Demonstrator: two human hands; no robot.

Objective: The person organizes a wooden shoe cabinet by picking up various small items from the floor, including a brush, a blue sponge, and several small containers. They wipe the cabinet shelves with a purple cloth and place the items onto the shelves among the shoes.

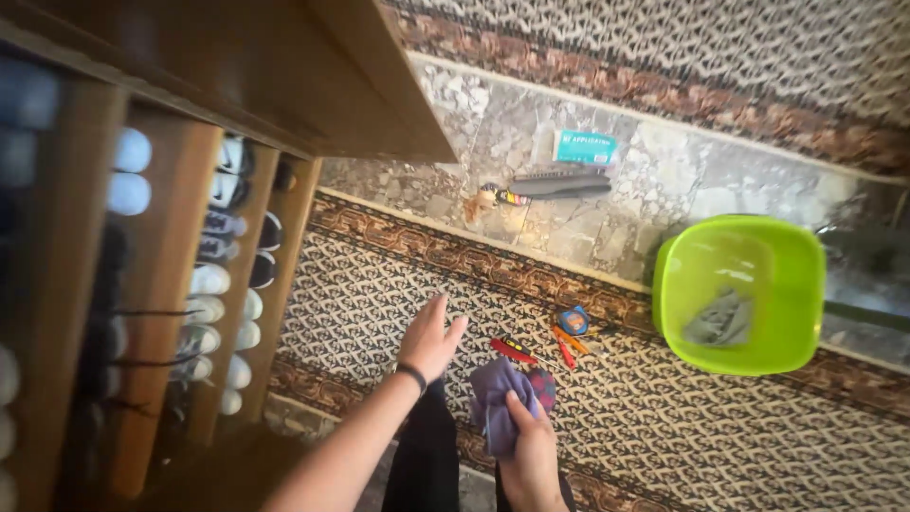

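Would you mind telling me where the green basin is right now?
In the head view, the green basin sits on the floor at the right, straddling the carpet's edge and the stone tiles, with a grey cloth inside it.

A patterned carpet (398, 284) covered the floor, broken by a strip of bare marbled stone floor (531, 123). On the stone lay a teal box (586, 147) and a dark comb-like tool (561, 183). On the carpet sat a lime-green plastic basin (791, 284) and small red and orange hand tools (540, 349); shoes (210, 284) filled a wooden shelf rack (152, 313) at left.
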